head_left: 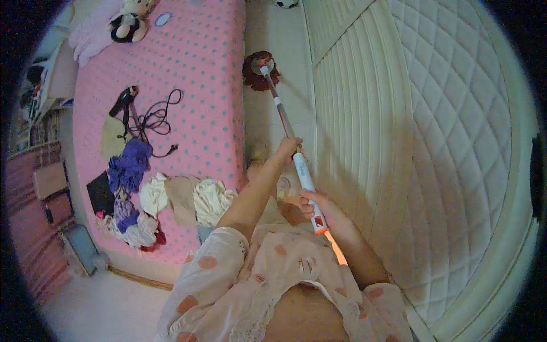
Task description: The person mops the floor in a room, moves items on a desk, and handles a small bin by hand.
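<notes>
A long-handled mop [285,118] slants away from me, with its round, reddish-brown fringed head [254,81] flat on the floor strip beside the bed. My left hand [289,150] is closed around the metal pole, at the upper end of the white grip. Lower down, close to my body, my right hand [312,204] wraps the white sleeve of the handle. An orange end piece [336,248] sticks out below it toward my shirt. My feet are partly hidden under my arms and the pole.
On my left stands a bed with a pink dotted sheet [205,114], holding a hair dryer [124,101] with a looped cord, crumpled clothes [130,165] and a stuffed toy [130,25]. Pale ribbed panels [359,125] and a quilted mattress [456,142] line the right. A ball [286,3] lies far ahead.
</notes>
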{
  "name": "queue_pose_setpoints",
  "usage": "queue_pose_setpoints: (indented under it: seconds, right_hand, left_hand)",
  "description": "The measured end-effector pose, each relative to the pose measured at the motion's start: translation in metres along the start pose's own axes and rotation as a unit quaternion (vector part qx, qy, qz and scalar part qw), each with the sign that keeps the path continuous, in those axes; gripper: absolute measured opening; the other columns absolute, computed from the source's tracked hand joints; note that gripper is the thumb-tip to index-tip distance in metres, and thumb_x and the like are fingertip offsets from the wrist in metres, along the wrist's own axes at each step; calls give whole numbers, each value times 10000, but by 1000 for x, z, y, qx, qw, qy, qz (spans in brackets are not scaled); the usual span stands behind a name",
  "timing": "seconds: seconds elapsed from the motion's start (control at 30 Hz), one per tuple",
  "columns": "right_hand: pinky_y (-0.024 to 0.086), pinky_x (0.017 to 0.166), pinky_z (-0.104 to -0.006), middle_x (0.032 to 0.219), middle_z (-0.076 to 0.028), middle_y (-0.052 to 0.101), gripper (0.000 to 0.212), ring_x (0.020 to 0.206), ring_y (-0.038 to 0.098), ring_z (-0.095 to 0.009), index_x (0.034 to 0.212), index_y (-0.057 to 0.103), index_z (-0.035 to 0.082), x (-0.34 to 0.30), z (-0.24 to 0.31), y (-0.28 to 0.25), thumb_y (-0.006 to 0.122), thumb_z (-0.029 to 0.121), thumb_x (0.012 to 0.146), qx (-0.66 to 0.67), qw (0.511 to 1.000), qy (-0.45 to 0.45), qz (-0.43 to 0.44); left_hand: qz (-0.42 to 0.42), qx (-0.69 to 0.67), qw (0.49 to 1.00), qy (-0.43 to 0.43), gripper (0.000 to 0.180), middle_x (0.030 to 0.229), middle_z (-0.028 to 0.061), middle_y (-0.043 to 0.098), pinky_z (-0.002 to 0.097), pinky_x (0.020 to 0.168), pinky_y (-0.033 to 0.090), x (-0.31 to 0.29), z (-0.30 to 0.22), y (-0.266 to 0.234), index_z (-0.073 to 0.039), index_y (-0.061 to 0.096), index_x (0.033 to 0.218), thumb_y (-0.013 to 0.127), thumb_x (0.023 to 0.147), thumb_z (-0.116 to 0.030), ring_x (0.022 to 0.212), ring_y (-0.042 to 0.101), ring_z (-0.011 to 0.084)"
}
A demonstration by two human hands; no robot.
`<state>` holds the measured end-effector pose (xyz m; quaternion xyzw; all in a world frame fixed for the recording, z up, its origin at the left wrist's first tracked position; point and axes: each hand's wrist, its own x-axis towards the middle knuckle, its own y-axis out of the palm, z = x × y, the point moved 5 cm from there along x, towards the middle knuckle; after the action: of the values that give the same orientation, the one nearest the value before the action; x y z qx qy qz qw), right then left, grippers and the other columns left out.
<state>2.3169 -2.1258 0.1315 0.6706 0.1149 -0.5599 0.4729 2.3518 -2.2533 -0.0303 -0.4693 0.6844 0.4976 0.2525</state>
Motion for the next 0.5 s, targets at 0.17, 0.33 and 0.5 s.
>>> queue_pose_setpoints:
  seconds: [0.17, 0.33, 0.5]
  right_hand:
    - [302, 370, -178, 618, 18, 439, 156, 458, 379, -40, 779, 454, 71, 94, 136, 32, 566, 180, 772, -57, 994, -93, 10]
    - [339, 380, -203, 573, 23, 458, 174, 432, 420, -59, 753, 481, 100, 161, 244, 23, 567, 251, 768, -66, 985, -141, -78]
    - [326, 347, -224, 598, -14, 457, 216, 403, 404, -96, 880, 468, 36, 192, 206, 2, 539, 216, 783, 64, 979, -160, -111]
  left_hand:
    - [-35, 13, 999, 13, 167, 600, 122, 427, 360, 395, 459, 126, -141, -5, 53, 407, 806, 499, 764, -80, 440, 478, 218]
    - [-27, 85, 996, 25, 224, 644, 150, 454, 365, 379, 454, 228, -231, 23, 62, 386, 854, 491, 788, -124, 468, 514, 234]
    - [1, 359, 933, -1, 438, 616, 150, 496, 372, 400, 462, 268, -236, 29, 93, 389, 852, 453, 814, -339, 551, 585, 282]
